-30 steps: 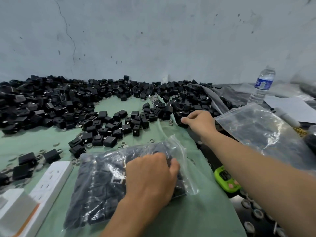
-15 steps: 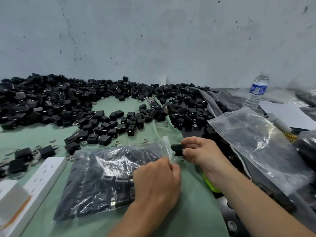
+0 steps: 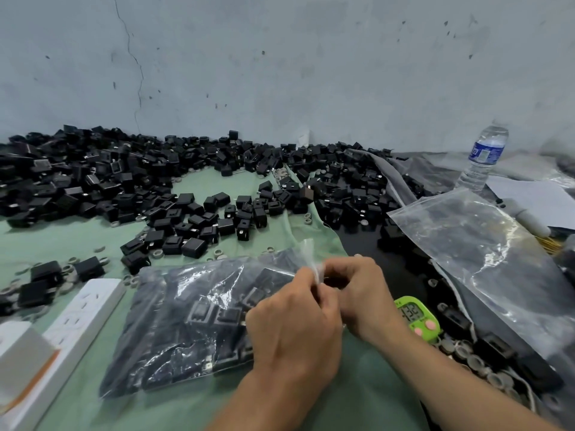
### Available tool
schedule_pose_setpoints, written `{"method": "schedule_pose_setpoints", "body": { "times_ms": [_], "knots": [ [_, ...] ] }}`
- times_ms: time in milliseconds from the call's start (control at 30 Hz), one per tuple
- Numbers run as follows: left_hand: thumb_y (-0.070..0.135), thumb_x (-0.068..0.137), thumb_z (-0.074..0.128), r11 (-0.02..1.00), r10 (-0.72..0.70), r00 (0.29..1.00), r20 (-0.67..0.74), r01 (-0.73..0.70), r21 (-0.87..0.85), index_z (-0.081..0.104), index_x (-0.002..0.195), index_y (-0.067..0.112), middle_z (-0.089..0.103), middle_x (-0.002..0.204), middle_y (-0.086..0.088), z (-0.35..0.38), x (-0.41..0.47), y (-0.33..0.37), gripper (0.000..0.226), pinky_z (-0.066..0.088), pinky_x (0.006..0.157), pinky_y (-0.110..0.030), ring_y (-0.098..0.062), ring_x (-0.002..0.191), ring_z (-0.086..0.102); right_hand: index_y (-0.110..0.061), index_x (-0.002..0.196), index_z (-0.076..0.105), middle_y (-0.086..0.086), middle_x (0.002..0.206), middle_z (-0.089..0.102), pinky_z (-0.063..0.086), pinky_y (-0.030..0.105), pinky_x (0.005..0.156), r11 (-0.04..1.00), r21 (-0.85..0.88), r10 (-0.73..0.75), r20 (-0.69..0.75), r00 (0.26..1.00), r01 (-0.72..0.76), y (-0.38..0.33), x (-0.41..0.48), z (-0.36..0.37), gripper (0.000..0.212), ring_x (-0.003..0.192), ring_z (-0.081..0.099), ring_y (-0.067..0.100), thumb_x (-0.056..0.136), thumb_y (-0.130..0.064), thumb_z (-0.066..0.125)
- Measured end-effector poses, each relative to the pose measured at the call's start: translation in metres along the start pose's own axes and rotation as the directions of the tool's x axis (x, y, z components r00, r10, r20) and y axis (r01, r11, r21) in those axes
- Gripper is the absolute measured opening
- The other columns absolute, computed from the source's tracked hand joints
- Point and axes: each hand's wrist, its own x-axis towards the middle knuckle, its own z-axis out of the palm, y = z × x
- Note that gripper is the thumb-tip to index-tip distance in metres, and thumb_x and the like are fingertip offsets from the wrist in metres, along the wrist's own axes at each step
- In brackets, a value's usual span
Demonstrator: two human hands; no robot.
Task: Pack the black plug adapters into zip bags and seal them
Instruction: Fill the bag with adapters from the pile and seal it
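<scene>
Fingers (image 3: 311, 286) of the left hand (image 3: 292, 334) and right hand (image 3: 364, 298) curl narrow, pinching the mouth of the packed zip bag (image 3: 193, 321), which lies on the green cloth (image 3: 357, 396). The adapter the right hand carried there half a second ago no longer shows, so filling looks done and sealing is starting. Loose black plug adapters (image 3: 93, 181) are heaped behind, and a green timer (image 3: 417, 318) sits beside the right wrist.

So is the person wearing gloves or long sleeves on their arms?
No. The left hand and right hand are both bare, with no gloves. Both forearms are bare too: no sleeves reach into view, and no watch or bracelet shows on either wrist.
</scene>
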Motion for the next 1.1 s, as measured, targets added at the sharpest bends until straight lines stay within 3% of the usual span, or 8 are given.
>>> {"method": "schedule_pose_setpoints", "body": {
  "times_ms": [100,133,167,400,567,833,967,1100],
  "knots": [
    [0.042,0.082,0.05,0.999,0.039,0.997,0.066,-0.042,0.031,0.04,0.065,0.029,0.058,0.051,0.006,-0.001,0.001,-0.003,0.024,0.025,0.049,-0.028,-0.014,0.043,0.04,-0.008,0.068,0.068,0.016,0.067,0.067,0.032,0.062,0.09,0.995,0.054,0.067,0.191,0.979,-0.079,0.001,-0.004,0.001,0.007,0.062,0.055,0.01,0.07,-0.014,0.065],
    [0.042,0.083,0.049,0.998,0.05,0.994,0.097,-0.054,0.034,0.042,0.066,0.029,0.06,0.053,0.005,-0.002,0.001,-0.005,0.023,0.026,0.051,-0.029,-0.016,0.045,0.047,-0.006,0.071,0.071,0.017,0.069,0.069,0.027,0.037,0.075,0.983,0.151,0.072,0.231,0.97,-0.109,0.0,-0.004,0.001,0.006,0.065,0.057,0.014,0.072,-0.007,0.065],
    [0.043,0.084,0.046,0.997,0.062,0.99,0.125,-0.066,0.032,0.043,0.067,0.028,0.063,0.057,0.003,-0.003,0.002,-0.005,0.022,0.028,0.053,-0.03,-0.018,0.05,0.054,-0.006,0.074,0.074,0.015,0.072,0.071,0.046,0.044,0.06,0.966,0.228,0.064,0.242,0.968,-0.121,-0.001,-0.004,0.0,0.008,0.067,0.059,0.015,0.075,-0.002,0.067],
    [0.046,0.085,0.04,0.994,0.11,0.981,0.16,-0.103,-0.047,0.044,0.071,0.026,0.068,0.069,-0.001,-0.004,0.001,-0.006,0.024,0.029,0.06,-0.033,-0.019,0.059,0.057,-0.003,0.105,0.075,0.008,0.099,0.076,0.057,0.034,0.086,0.939,0.29,0.102,0.274,0.956,-0.183,0.001,-0.005,0.001,0.037,0.094,0.072,0.024,0.076,-0.025,0.072],
    [0.041,0.082,0.047,0.99,0.142,0.975,0.173,-0.139,-0.031,0.052,0.064,0.021,0.064,0.056,-0.003,-0.003,-0.002,-0.009,0.027,0.033,0.051,-0.031,-0.024,0.051,0.058,-0.039,0.122,0.065,-0.011,0.121,0.069,0.052,0.037,0.1,0.977,0.046,-0.211,0.387,0.898,0.21,-0.018,-0.008,0.002,0.037,0.116,0.064,0.015,0.091,-0.025,0.05],
    [0.043,0.082,0.037,0.982,0.182,0.975,0.127,-0.172,-0.081,0.027,0.061,0.026,0.057,0.053,-0.002,-0.004,0.001,-0.012,0.029,0.026,0.054,-0.03,-0.017,0.049,0.033,-0.022,0.1,0.068,0.009,0.089,0.062,0.048,0.03,0.087,0.868,-0.227,-0.342,0.373,0.863,0.442,-0.003,-0.006,0.007,0.019,0.086,0.055,0.017,0.101,-0.03,0.051],
    [0.044,0.084,0.037,0.975,0.201,0.968,0.153,-0.183,-0.126,0.028,0.061,0.027,0.058,0.058,0.0,-0.002,0.002,-0.013,0.029,0.029,0.057,-0.033,-0.017,0.052,0.037,-0.013,0.074,0.071,-0.009,0.068,0.065,0.05,0.022,0.062,0.954,-0.192,-0.155,0.339,0.928,0.23,-0.005,-0.009,0.001,0.024,0.063,0.06,0.002,0.087,-0.001,0.054],
    [0.042,0.086,0.041,0.976,0.205,0.963,0.177,-0.188,-0.107,0.026,0.061,0.025,0.056,0.057,-0.001,0.003,0.002,-0.016,0.033,0.031,0.057,-0.035,-0.02,0.053,0.041,-0.023,0.086,0.08,-0.014,0.097,0.076,0.055,0.035,0.088,0.973,-0.226,-0.011,0.112,0.994,0.037,0.0,-0.003,-0.015,0.04,0.091,0.07,0.009,0.078,0.008,0.055]
  ]
}}
